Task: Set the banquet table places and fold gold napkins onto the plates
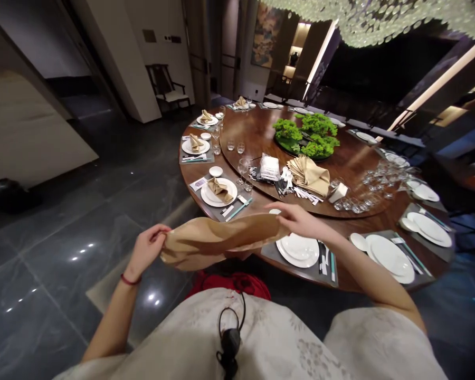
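My left hand (147,248) and my right hand (301,220) hold a tan cloth napkin (217,240) stretched between them, pinched at its two ends. The napkin hangs over the table's near edge, above a white plate setting (296,250) on a grey place mat (301,269). My right wrist passes just above that plate. My left hand is out past the table edge, over the dark floor. A red thread bracelet (130,279) circles my left wrist.
A round wooden table (206,208) carries a turntable (253,126) with a moss centerpiece (306,136), a pile of folded napkins (309,177), cutlery and many glasses (376,182). Place settings ring the table edge. A dark wooden chair (166,87) stands against the far wall.
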The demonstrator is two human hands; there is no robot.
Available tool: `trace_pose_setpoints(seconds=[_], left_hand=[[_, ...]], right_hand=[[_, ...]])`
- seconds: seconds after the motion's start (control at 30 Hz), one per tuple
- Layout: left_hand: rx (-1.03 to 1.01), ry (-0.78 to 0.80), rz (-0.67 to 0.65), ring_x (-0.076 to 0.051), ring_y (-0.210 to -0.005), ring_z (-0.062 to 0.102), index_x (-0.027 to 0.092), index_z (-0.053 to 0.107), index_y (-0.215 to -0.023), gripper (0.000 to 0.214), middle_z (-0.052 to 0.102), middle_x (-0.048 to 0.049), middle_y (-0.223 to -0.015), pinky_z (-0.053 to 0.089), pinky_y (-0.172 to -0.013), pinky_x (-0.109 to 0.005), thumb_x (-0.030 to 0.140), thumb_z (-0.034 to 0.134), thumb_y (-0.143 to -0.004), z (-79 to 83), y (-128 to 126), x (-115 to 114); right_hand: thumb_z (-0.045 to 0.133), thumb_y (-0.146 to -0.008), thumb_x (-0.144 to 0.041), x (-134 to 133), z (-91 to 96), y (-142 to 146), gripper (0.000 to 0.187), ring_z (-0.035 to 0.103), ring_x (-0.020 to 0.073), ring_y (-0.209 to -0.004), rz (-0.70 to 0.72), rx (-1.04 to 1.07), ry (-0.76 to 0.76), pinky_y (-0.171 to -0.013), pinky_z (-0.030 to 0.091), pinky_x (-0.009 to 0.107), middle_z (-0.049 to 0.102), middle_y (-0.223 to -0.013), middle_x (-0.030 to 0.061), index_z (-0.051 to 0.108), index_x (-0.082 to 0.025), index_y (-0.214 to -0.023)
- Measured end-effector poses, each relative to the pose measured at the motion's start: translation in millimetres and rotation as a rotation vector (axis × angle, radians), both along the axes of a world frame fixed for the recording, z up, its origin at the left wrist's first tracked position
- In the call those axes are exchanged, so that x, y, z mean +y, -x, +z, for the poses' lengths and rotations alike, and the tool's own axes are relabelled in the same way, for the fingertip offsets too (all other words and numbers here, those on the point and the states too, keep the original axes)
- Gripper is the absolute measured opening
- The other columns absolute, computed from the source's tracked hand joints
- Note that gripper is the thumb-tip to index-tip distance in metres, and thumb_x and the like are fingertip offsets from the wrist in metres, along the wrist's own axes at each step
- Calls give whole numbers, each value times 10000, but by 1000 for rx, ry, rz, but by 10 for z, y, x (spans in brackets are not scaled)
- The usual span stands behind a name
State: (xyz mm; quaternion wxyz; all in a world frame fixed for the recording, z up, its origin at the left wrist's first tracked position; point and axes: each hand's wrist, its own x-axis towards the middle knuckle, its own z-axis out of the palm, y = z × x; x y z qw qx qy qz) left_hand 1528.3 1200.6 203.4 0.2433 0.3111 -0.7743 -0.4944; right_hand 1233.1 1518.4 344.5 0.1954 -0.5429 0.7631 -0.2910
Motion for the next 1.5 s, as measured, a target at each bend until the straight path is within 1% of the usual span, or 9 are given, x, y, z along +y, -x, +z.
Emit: trace_pose_setpoints(seconds=[0.13, 0.23, 0.33, 0.43, 0.67, 1.0, 1.2, 1.37, 1.5], left_hand=[[214, -338, -102, -107, -561, 551, 149, 681, -1055, 400, 633, 4, -671, 414, -517, -178, 389, 703, -735, 192, 571, 279], [444, -458, -105, -95, -565, 584, 150, 666, -1136, 488, 656, -2, -689, 459, -554, -181, 416, 766, -739, 383, 967, 595], [596, -455, -110, -107, -604, 637, 154, 712, -1042, 420, 701, -29, -727, 499, -588, -194, 427, 804, -736, 591, 1237, 872], [656, -387, -132, -138, -663, 682, 157, 746, -886, 328, 733, -56, -767, 534, -612, -215, 441, 816, -738, 717, 1389, 1044], [745, -386, -153, -207, -995, 712, 206, 761, -998, 358, 754, -92, -1013, 573, -896, -325, 529, 659, -881, 582, 1577, 1231], [785, -269, -132, -224, -1079, 692, 219, 749, -1069, 402, 738, -97, -1109, 558, -946, -342, 555, 589, -918, 501, 1787, 1397], [729, -255, -128, -189, -824, 724, 181, 747, -944, 338, 758, -86, -923, 582, -741, -282, 503, 705, -849, 476, 1813, 1261], [647, -166, -1, -162, -768, 713, 180, 720, -893, 310, 732, -36, -807, 563, -685, -240, 484, 712, -834, 408, 1567, 754], [579, -121, -51, -160, -750, 715, 173, 700, -870, 276, 718, -33, -781, 559, -676, -230, 440, 741, -815, 446, 1262, 487]], right_hand=[[457, -949, -243, -277, -236, -474, 317, 636, 111, -637, 210, -391, -41, -597, 513, 215, 732, -826, 34, 721, -160, -1104], [522, -944, -266, -515, -302, -743, 312, 699, 135, -810, 249, -453, 68, -722, 554, 236, 750, -970, 76, 694, -142, -1173], [591, -929, -292, -704, -289, -840, 305, 702, 156, -923, 132, -308, 229, -825, 558, 273, 743, -1078, 85, 687, -172, -1193], [602, -937, -364, -828, -285, -799, 230, 708, 171, -859, -75, -171, 371, -808, 564, 292, 764, -939, 62, 741, -190, -996], [676, -879, -459, -914, -370, -636, 261, 695, 168, -703, -406, -123, 529, -711, 570, 291, 728, -757, 33, 712, -208, -815], [644, -887, -504, -954, -368, -586, 312, 685, 158, -697, -539, -143, 568, -685, 551, 275, 707, -747, 29, 690, -207, -803], [610, -906, -542, -767, -305, -472, 362, 628, 143, -634, -425, -59, 391, -611, 474, 250, 674, -676, 17, 680, -199, -816], [672, -864, -550, -125, -123, -120, 397, 564, 118, -573, -193, 80, 7, -574, 375, 223, 639, -609, 6, 657, -184, -712], [680, -855, -539, 314, 1, -12, 359, 592, 140, -627, -178, 67, -15, -587, 413, 239, 682, -701, 35, 685, -198, -745]])
